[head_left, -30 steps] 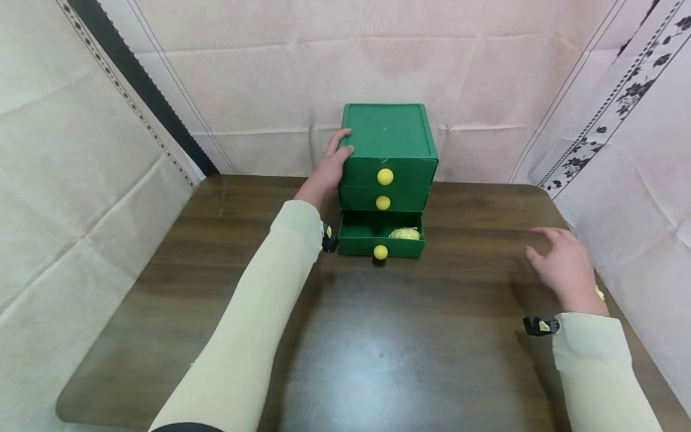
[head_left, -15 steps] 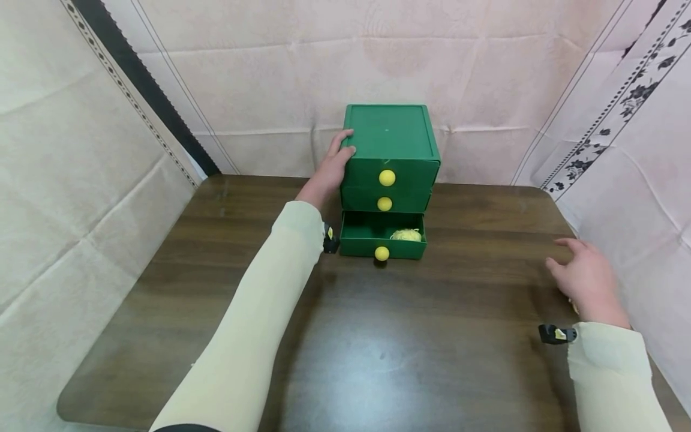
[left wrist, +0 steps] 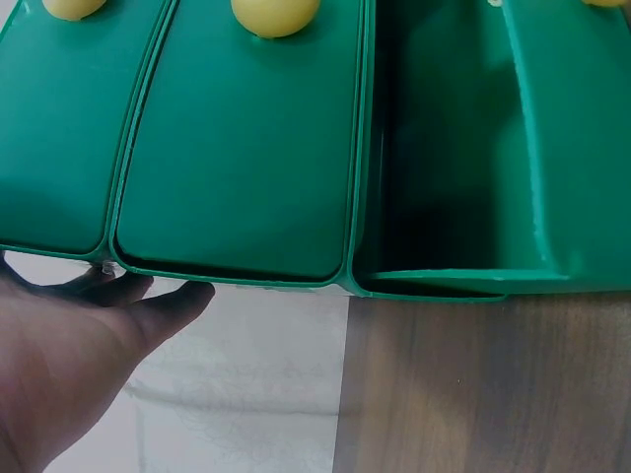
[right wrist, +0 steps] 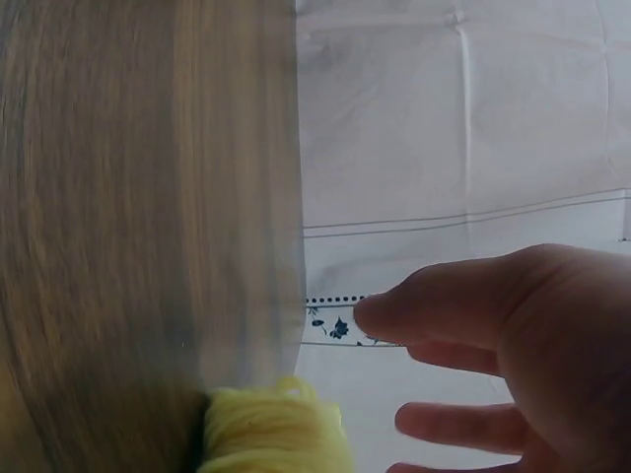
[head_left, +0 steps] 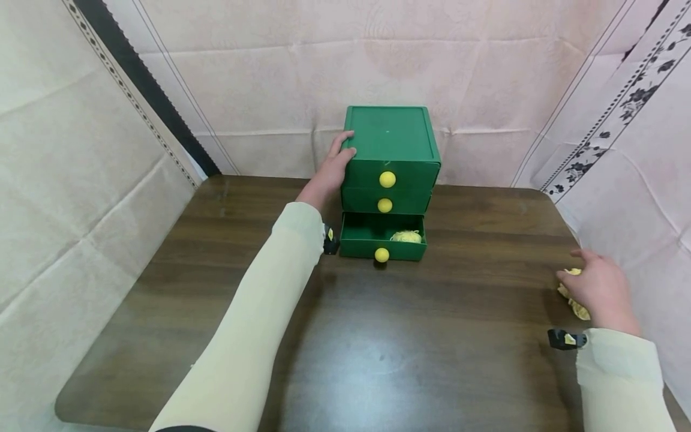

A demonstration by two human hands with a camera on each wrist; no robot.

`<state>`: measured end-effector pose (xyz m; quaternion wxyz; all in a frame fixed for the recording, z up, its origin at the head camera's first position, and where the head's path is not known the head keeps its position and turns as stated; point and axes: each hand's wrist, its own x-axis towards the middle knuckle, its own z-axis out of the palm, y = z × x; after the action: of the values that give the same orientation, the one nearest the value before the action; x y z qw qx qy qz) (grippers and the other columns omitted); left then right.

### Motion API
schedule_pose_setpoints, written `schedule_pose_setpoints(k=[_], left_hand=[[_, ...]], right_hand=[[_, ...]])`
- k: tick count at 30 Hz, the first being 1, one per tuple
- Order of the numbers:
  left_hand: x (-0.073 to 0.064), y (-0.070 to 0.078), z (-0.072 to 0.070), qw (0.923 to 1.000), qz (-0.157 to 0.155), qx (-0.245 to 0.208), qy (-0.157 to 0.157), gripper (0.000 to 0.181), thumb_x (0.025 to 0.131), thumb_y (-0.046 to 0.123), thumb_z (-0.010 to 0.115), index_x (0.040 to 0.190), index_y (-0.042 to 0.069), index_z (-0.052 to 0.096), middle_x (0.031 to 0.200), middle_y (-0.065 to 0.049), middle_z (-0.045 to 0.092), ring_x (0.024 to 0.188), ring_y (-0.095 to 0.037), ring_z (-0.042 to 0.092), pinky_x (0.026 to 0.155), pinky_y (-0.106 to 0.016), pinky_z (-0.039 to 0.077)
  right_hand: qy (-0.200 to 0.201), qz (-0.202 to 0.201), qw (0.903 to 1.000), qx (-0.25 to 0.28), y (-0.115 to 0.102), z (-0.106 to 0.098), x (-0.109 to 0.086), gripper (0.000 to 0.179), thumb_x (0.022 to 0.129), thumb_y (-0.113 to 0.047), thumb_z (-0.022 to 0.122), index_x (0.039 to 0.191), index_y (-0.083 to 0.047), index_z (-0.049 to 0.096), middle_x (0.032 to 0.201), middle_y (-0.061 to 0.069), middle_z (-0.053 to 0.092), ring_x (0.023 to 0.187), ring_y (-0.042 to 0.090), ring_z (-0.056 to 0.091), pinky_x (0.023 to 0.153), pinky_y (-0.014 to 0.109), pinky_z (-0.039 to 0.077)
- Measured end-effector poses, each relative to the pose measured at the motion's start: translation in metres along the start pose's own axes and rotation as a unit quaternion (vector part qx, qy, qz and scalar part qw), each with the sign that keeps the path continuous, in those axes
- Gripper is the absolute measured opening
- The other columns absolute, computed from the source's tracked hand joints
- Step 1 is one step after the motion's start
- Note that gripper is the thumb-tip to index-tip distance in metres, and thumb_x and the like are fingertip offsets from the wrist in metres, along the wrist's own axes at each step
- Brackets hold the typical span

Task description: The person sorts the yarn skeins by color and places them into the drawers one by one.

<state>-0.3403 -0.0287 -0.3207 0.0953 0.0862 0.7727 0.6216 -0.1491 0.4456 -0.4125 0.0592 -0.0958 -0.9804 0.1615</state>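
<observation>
A green drawer cabinet (head_left: pixel 388 135) with round yellow knobs stands at the back of the table; its bottom drawer (head_left: pixel 358 246) is pulled out. Inside that drawer, on the right, lies a small pale yellow yarn bundle (head_left: pixel 407 236). My left hand (head_left: pixel 330 171) rests against the cabinet's left side, fingertips at the top edge; the left wrist view shows its fingers (left wrist: pixel 168 310) beside the upper drawers. Over by the right table edge, my right hand (head_left: pixel 603 289) hovers with fingers spread above yellow yarn (right wrist: pixel 276 434), partly hidden beneath it in the head view.
Brown wood-grain table (head_left: pixel 459 336) spreads between the two arms. Pale cloth walls (head_left: pixel 259 90) rise behind it and along both sides, near the right hand. A black wrist camera (head_left: pixel 565 339) sits on the right wrist.
My right hand has moved right and toward me, over the yarn at the table's edge, and more of the yarn now shows. The left hand stays on the cabinet.
</observation>
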Motion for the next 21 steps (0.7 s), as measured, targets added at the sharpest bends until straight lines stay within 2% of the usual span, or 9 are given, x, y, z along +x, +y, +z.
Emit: schedule_pose_setpoints(k=[4,10,15,21], left_hand=[[-0.002,0.0,0.0,1.0,-0.001,0.0,0.002,0.045,0.104,0.04,0.035,0.147,0.048,0.024,0.161,0.01,0.01,0.145,-0.019,0.015,0.117,-0.051,0.016],[-0.015,0.016,0.001,0.9999,-0.009,0.008,-0.009,0.048,0.105,0.035,0.033,0.151,0.041,0.02,0.162,0.008,0.008,0.146,-0.02,0.014,0.118,-0.051,0.016],[-0.02,0.023,0.002,0.9998,-0.008,0.018,-0.01,0.049,0.105,0.034,0.031,0.152,0.039,0.018,0.162,0.008,0.007,0.147,-0.018,0.013,0.119,-0.049,0.016],[-0.02,0.019,0.002,0.9996,-0.014,0.022,-0.007,0.049,0.105,0.035,0.032,0.152,0.04,0.018,0.162,0.009,0.007,0.147,-0.018,0.013,0.119,-0.048,0.016]], right_hand=[[-0.035,0.014,0.9992,-0.01,0.007,-0.003,-0.001,0.06,0.085,-0.026,0.066,0.129,0.01,0.045,0.117,0.043,0.047,0.103,0.058,0.044,0.083,0.063,0.038],[-0.101,0.048,0.9935,-0.019,0.014,-0.005,0.0,0.068,0.084,-0.03,0.067,0.129,0.015,0.041,0.11,0.041,0.049,0.09,0.05,0.047,0.073,0.055,0.042],[-0.105,0.04,0.9935,-0.019,0.016,-0.005,0.0,0.064,0.083,-0.024,0.067,0.126,0.015,0.042,0.109,0.04,0.05,0.087,0.049,0.049,0.071,0.053,0.042],[-0.094,0.023,0.9949,-0.026,0.017,-0.002,-0.002,0.06,0.08,-0.019,0.068,0.125,0.013,0.046,0.111,0.04,0.053,0.086,0.051,0.051,0.068,0.052,0.042]])
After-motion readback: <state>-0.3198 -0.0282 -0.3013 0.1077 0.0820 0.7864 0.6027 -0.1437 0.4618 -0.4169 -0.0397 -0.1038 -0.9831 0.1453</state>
